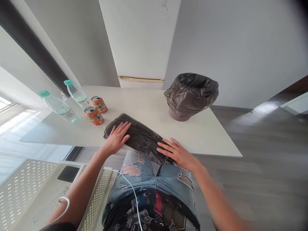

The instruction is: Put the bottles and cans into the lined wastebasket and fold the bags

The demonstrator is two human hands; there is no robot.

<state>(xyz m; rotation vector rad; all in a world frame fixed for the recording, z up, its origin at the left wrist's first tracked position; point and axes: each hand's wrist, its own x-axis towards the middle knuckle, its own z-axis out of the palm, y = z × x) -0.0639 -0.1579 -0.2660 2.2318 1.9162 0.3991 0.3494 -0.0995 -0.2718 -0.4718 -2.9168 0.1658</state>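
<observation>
A black plastic garbage bag lies flattened into a long strip at the front edge of the white table, its right end hanging a little over the edge. My left hand rests flat on its left part, fingers spread. On the right end of the bag lies my right hand, also with its fingers apart. Neither hand grips anything. Beyond my right hand stands a brown bin lined with another black bag, whose mouth gapes open at the top.
Two orange drink cans stand left of the flat bag. Beside them are two clear plastic bottles with green caps. The white table backs onto a white fridge. A white perforated basket is at lower left.
</observation>
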